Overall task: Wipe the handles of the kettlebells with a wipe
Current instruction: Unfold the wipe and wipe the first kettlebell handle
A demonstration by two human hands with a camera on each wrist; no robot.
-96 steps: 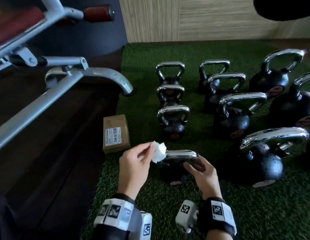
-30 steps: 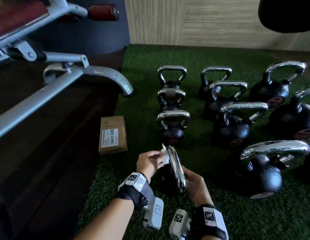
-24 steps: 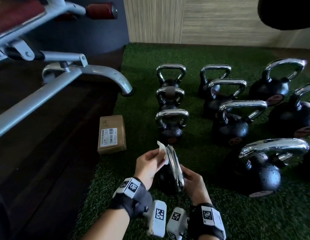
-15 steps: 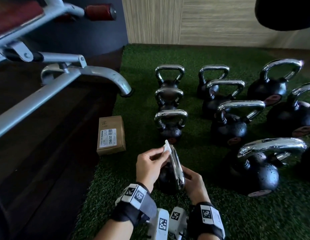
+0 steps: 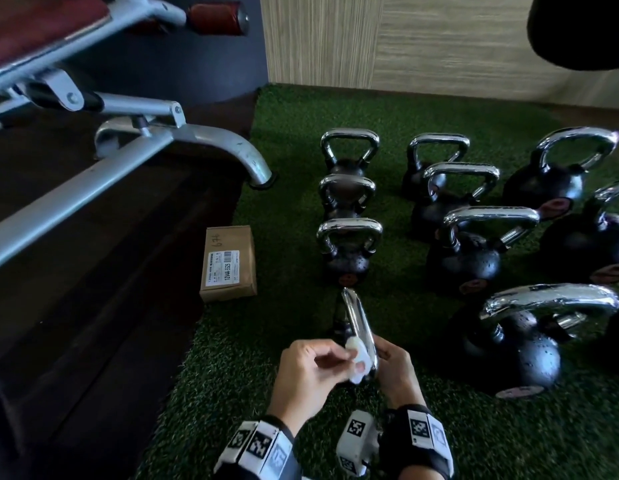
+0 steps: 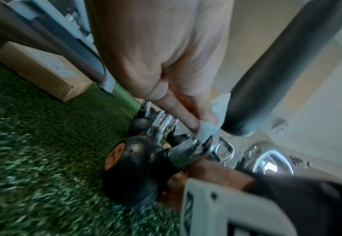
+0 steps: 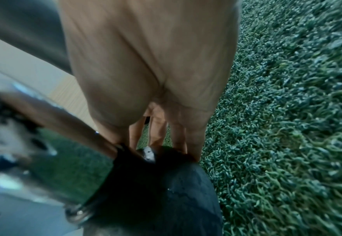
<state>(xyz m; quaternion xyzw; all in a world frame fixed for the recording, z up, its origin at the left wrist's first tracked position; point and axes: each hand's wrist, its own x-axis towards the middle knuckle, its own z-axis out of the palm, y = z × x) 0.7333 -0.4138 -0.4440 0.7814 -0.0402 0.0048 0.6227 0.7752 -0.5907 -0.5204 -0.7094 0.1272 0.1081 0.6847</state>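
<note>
The nearest small black kettlebell (image 7: 176, 191) stands on the green turf with its chrome handle (image 5: 353, 315) turned end-on to me. My left hand (image 5: 339, 358) pinches a white wipe (image 5: 359, 356) against the left side of the handle near its near end. In the left wrist view the fingertips (image 6: 194, 126) squeeze the wipe (image 6: 207, 130) onto the chrome. My right hand (image 5: 396, 363) grips the kettlebell from the right, thumb and fingers (image 7: 178, 140) reaching down onto its top. Both hands hide most of the body.
Several larger chrome-handled kettlebells (image 5: 349, 247) stand in rows behind and to the right, the closest big one (image 5: 515, 341) just right of my right hand. A cardboard box (image 5: 228, 263) lies at the turf's left edge. A bench frame (image 5: 162, 140) crosses the dark floor on the left.
My left hand has slid the wipe along the handle from its far end toward me, to the near end. The right hand stays on the kettlebell.
</note>
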